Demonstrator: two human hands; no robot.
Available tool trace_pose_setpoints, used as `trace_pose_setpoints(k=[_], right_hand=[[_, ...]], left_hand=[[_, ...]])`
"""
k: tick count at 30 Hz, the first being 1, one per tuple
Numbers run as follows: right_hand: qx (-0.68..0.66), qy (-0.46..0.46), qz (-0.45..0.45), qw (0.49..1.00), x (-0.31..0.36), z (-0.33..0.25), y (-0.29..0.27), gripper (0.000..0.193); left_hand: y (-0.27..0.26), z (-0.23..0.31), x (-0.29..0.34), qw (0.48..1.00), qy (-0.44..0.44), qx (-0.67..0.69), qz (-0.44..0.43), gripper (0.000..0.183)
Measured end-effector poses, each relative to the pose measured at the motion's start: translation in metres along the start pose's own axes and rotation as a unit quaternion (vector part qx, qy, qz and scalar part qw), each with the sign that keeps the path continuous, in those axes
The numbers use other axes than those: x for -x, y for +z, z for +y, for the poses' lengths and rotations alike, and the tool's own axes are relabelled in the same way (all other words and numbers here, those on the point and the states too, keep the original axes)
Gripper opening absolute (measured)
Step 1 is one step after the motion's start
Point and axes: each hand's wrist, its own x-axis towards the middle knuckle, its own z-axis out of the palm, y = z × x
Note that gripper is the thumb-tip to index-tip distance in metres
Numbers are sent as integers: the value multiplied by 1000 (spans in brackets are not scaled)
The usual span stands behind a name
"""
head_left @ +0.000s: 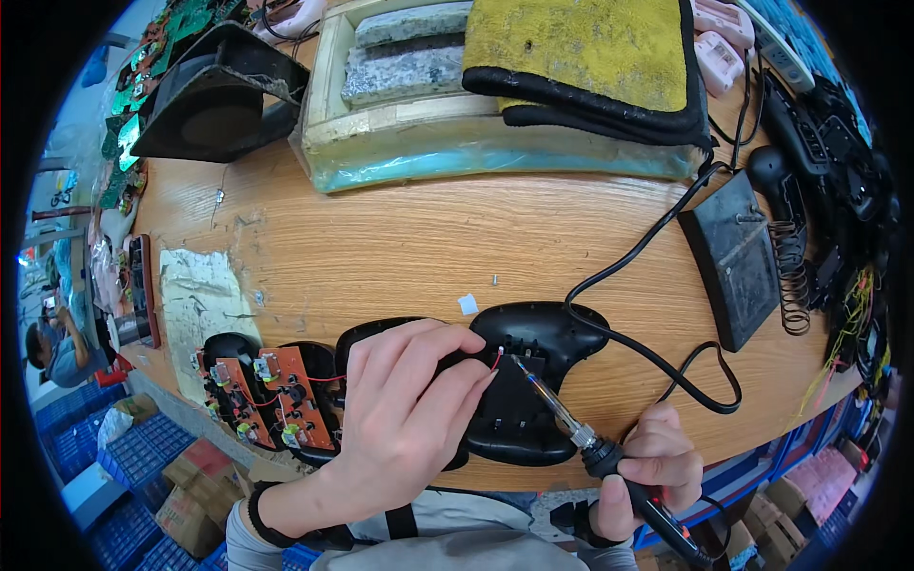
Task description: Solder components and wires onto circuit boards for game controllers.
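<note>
Thin wire (pixel 497 359) is pinched by left hand (pixel 405 409) over black shell (pixel 522 438); likely light, limp, easily snapped, best held near end. Iron (pixel 602 460) is gripped by right hand (pixel 662 447); likely stiff, hot-tipped, handle (pixel 672 533) only.

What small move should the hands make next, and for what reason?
Probably the right hand should ease the soldering iron slightly leftward, bringing its tip to the red wire. The left hand holds this wire with its pale end sticking up over the black shell, and the tip seems close beside that end, apparently not touching.
</note>
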Motion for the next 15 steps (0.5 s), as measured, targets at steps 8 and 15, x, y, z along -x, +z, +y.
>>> trace_pose_setpoints(k=[8,15], right_hand=[[-5,-10,-45,999,-7,-1,-2,25],[-3,-11,-45,999,-12,-3,0,23]], left_hand=[[-5,0,-1,1000,-4,23,-20,18],[-5,-1,-1,999,-1,38,-22,18]])
